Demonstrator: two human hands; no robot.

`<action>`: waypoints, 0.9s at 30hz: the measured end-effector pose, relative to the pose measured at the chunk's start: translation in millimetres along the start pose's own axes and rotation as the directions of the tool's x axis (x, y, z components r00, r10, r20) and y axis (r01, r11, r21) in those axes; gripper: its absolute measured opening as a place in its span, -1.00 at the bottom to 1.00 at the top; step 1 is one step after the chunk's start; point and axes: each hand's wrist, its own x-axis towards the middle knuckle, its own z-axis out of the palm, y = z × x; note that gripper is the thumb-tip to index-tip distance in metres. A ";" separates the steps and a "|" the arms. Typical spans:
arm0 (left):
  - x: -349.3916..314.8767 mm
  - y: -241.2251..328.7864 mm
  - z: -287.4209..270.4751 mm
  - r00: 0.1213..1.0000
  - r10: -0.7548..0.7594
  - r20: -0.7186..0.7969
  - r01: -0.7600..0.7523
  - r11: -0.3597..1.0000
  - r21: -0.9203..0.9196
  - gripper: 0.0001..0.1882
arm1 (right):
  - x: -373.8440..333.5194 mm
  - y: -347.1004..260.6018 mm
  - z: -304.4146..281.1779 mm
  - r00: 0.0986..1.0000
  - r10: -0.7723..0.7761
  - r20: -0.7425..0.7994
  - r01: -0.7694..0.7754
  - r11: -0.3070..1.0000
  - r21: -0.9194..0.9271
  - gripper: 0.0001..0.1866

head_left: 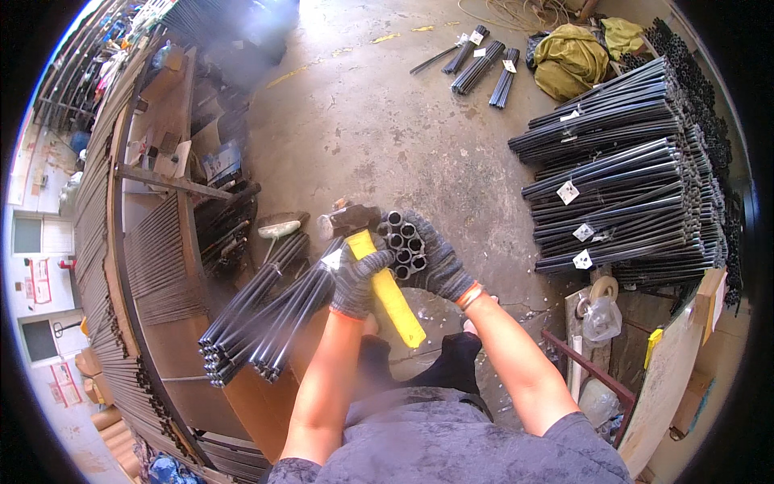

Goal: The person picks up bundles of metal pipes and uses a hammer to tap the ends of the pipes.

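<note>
My left hand (355, 278), in a grey knit glove with an orange cuff, is closed around the yellow handle (395, 305) of a hammer (356, 219). The dark hammer head lies just left of a bundle of black tubes (405, 246), whose open round ends face up at me. Gloved the same way, my right hand (442, 266) wraps around the right side of that bundle. The bundle's lower part is hidden. Beside my left hand, two tied bundles of black tubes (298, 310) lie slanted, one near a white tag.
A high stack of tagged tube bundles (613, 198) stands at right, with olive sacks (571, 60) behind it. Several small bundles (480, 68) lie on the concrete floor farther off. A metal rack (165, 181) runs along the left. A tape roll (602, 289) sits at lower right.
</note>
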 end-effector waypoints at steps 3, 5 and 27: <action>-2.0 22.2 14.3 0.997 -0.026 0.068 0.020 0.997 0.076 -0.69 | 5.2 -1.9 9.8 0.995 -0.089 -0.034 0.079 0.966 -0.245 -0.16; -0.6 39.3 13.9 0.980 -0.089 0.179 0.066 0.989 0.134 -0.65 | 6.7 4.3 11.0 0.998 -0.058 0.032 0.065 0.961 -0.268 -0.26; -30.8 54.5 59.9 0.985 -0.079 0.153 -0.091 0.517 0.851 -0.74 | -46.4 20.6 -7.1 0.976 0.098 -0.194 -0.185 0.846 -0.501 -0.56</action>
